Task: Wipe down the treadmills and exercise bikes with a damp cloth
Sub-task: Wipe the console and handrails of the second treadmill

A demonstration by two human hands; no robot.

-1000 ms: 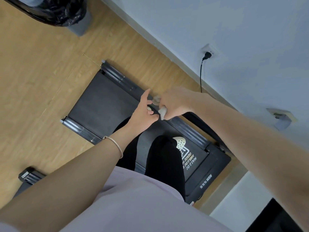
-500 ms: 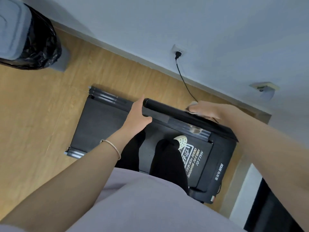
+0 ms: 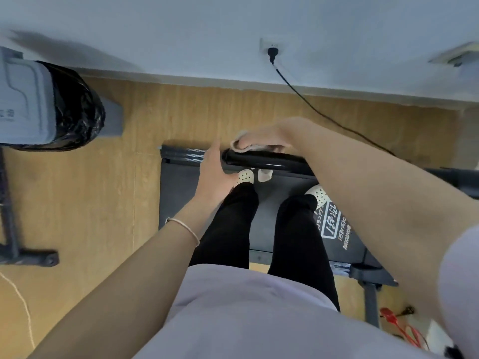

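Observation:
I stand on a black treadmill (image 3: 181, 182), looking straight down. Its glossy black handrail (image 3: 261, 161) runs across in front of me. My right hand (image 3: 261, 139) lies over the top of the rail, fingers curled round a pale cloth (image 3: 239, 145) pressed against it; a corner of the cloth (image 3: 264, 175) hangs below the rail. My left hand (image 3: 215, 174) sits at the rail's left end, fingers straight, touching the end cap. A thin bracelet circles the left wrist.
A bin lined with a black bag (image 3: 75, 107) stands at the left on the wood floor. A black power cord (image 3: 311, 107) runs from a wall socket (image 3: 270, 46) to the treadmill. A metal stand foot (image 3: 28, 257) lies at left; red cable (image 3: 399, 325) at lower right.
The view swung so the rail now lies level. My right hand slid left along the handrail with the cloth toward the left end. My left hand stays at the rail's end.

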